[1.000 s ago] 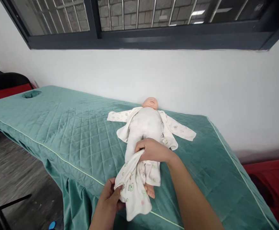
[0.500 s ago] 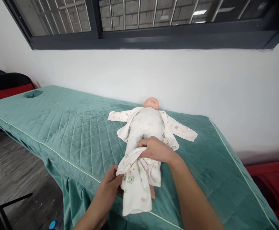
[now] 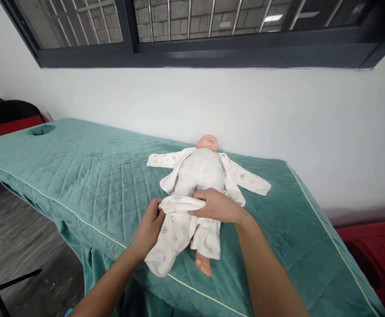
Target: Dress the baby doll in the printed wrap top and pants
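A baby doll [image 3: 203, 166] lies on its back, its head toward the wall, with a pale cloth body. Its white printed jacket [image 3: 250, 178] is spread open, both sleeves stretched outward. White baby trousers [image 3: 175, 231] with green animal prints cover its lower legs; one bare foot [image 3: 203, 263] sticks out of the leg on the right. My left hand [image 3: 152, 224] is closed on the left side of the waistband. At the waistband's middle, between the doll's legs, my right hand [image 3: 217, 205] pinches the fabric. The doll's other foot is hidden inside the trousers.
The doll lies on a bed with a green quilted cover [image 3: 106, 176], which has a face hole [image 3: 42, 130] at the far left. A white wall [image 3: 179, 101] and a barred window [image 3: 192, 22] stand behind. Red-and-black chairs [image 3: 14, 119] are at the left.
My left hand has moved up, drawing the trousers' waistband higher on the doll's leg. The trouser leg at left has swung leftward, and the bare foot shows more fully. My right hand stays nearly in place.
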`<state>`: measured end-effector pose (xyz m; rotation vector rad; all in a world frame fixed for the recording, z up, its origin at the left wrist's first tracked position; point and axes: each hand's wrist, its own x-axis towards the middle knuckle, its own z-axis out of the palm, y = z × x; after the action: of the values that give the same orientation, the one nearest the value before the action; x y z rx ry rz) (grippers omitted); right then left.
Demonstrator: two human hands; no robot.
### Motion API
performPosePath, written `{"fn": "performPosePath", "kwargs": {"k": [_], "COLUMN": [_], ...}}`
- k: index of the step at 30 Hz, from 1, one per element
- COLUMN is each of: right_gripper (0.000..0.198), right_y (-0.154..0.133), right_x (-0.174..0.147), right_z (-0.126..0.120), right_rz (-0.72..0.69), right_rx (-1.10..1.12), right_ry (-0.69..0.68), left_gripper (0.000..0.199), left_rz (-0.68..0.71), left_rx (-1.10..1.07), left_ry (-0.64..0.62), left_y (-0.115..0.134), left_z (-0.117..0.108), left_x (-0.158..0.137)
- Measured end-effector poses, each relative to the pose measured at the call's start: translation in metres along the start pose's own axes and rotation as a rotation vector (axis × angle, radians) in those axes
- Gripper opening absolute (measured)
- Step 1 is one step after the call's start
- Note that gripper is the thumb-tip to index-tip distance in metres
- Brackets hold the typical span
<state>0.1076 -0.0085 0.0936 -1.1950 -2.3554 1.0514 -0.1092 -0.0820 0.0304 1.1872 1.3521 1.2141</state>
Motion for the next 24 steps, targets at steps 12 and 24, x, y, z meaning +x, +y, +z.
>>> {"fn": "performPosePath", "kwargs": {"k": [12,24], "right_gripper": [0.005,0.01], "right_y": [0.01,0.008], "right_x": [0.008,0.015], "right_z": [0.001,0.017], "right_rz": [0.035,0.135], "right_rx": [0.228,0.027], "right_ry": [0.248,0.52], "left_gripper": [0.015,0.029], "left_rz": [0.549,0.544], "left_rx": [0.397,0.549], "left_ry": [-0.011,0.015], "left_y": [-0.015,-0.017], "left_z": [0.003,0.006], "left_x": [0.077,0.069]}}
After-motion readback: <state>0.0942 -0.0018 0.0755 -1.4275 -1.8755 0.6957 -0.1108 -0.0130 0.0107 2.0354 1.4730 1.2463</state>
